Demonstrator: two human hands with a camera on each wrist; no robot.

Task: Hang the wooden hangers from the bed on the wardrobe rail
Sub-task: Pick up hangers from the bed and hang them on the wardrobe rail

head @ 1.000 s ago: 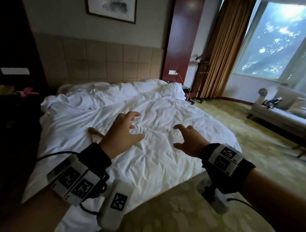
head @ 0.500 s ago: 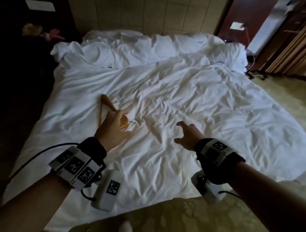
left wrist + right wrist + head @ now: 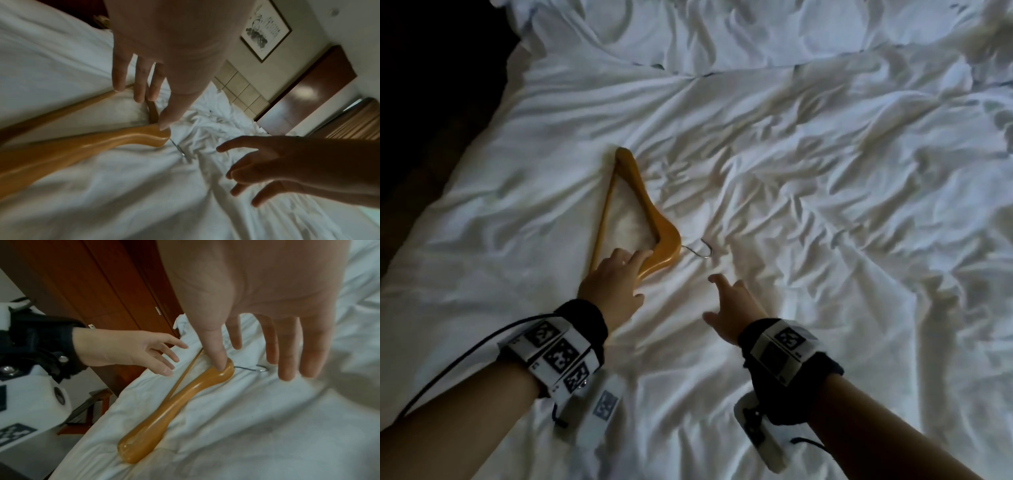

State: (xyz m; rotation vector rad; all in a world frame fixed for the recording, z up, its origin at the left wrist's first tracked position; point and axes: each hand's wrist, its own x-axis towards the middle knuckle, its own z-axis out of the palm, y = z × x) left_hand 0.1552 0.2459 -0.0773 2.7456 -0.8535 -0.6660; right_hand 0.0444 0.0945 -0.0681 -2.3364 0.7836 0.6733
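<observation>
Head view, bed (image 3: 825,171): white, rumpled duvet fills nearly the whole picture; a dark strip runs along its left edge.
Wooden panel (image 3: 115,288): reddish-brown, stands just beside the bed's edge in the right wrist view.
Framed picture (image 3: 265,29): hangs on the pale wall above the tiled headboard.
Wooden hanger (image 3: 643,205): lies flat on the duvet, left of the middle. Its long axis, the thin bottom bar, runs from near the person away up the bed; the far shoulder tip points toward the pillows, the apex points right.
Hook (image 3: 700,249): thin metal wire, sticks out rightward from the apex and lies on the sheet.
Left hand (image 3: 613,284): fingers straight and spread, holding nothing; fingertips (image 3: 164,125) reach the hanger's near arm by the apex, whether pressing or just above it I cannot tell.
Right hand (image 3: 732,308): loosely spread, holding nothing, hovers just short of the hook, apart from the hanger.
</observation>
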